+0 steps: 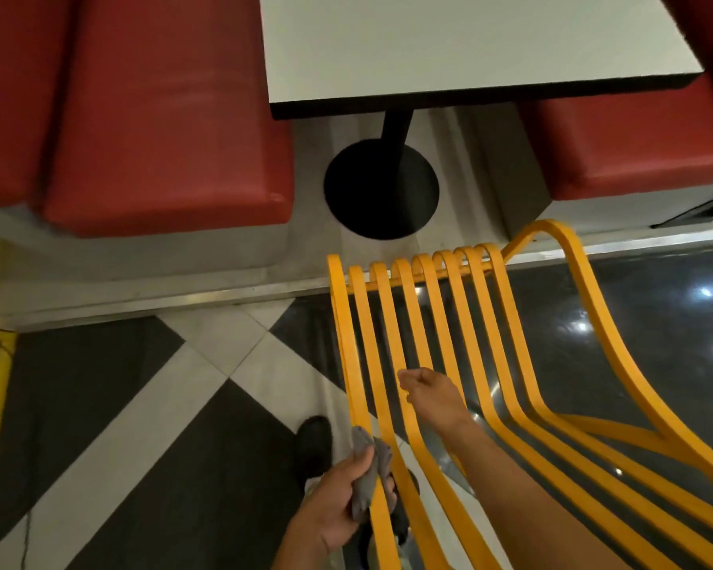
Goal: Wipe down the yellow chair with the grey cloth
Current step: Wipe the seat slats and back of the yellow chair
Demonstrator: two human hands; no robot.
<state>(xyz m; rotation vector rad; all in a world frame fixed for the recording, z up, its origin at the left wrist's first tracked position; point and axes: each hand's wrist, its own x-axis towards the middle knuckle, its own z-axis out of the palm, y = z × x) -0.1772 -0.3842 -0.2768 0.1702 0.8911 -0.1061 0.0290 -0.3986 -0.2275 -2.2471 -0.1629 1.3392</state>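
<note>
The yellow chair (462, 322), made of curved slats, fills the lower right and is seen from above. My left hand (338, 499) grips the crumpled grey cloth (369, 471) against the chair's leftmost slats, near the bottom of the frame. My right hand (433, 397) rests on the middle slats higher up, fingers curled over them, with the forearm running off the lower right.
A white table (470, 47) on a black pedestal base (381, 187) stands beyond the chair. Red padded benches (153, 117) flank it left and right. My black shoe (313, 444) stands on the black and white tiled floor by the cloth.
</note>
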